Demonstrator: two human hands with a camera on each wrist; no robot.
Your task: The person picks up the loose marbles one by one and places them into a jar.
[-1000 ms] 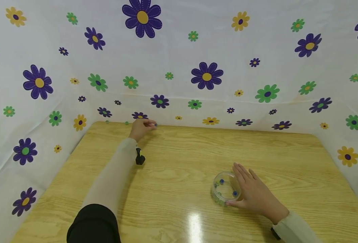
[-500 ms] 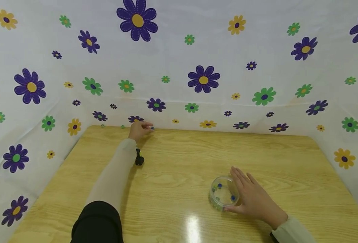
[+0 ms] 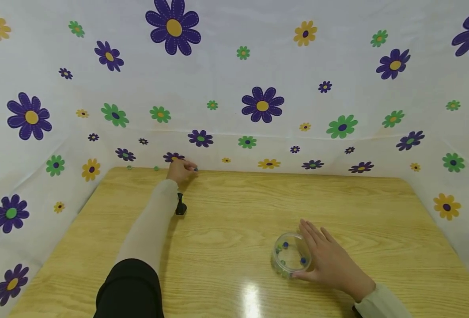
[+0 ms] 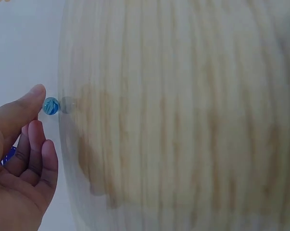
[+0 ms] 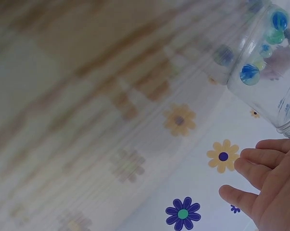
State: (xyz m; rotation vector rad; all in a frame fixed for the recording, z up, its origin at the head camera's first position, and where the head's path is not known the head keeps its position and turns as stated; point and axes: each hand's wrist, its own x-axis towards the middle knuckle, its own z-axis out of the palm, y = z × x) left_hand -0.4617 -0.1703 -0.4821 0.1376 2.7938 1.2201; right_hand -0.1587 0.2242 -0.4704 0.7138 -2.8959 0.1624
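Observation:
At the table's back edge my left hand (image 3: 180, 171) has its thumb tip against a blue swirled marble (image 4: 50, 106), which rests on the tabletop. Another blue marble (image 4: 9, 155) shows partly behind that hand's curled fingers in the left wrist view. Two green marbles, one nearer (image 3: 156, 168) and one farther left (image 3: 129, 167), lie along the same edge. Nearer the front right stands a clear round jar (image 3: 275, 260) with several blue and green marbles inside. Beside it my right hand (image 3: 334, 260) rests against its right side, fingers mostly straight, thumb at the front.
A wood-grain table (image 3: 218, 212) spreads under both hands. White cloth (image 3: 218, 66) printed with flowers rises behind the table and along both sides. A bright glare patch (image 3: 251, 296) lies on the wood near the front.
The head view has shifted, so the scene sits slightly lower and farther left. Both hands keep nearly the same places, left at the blue marble, right at the jar.

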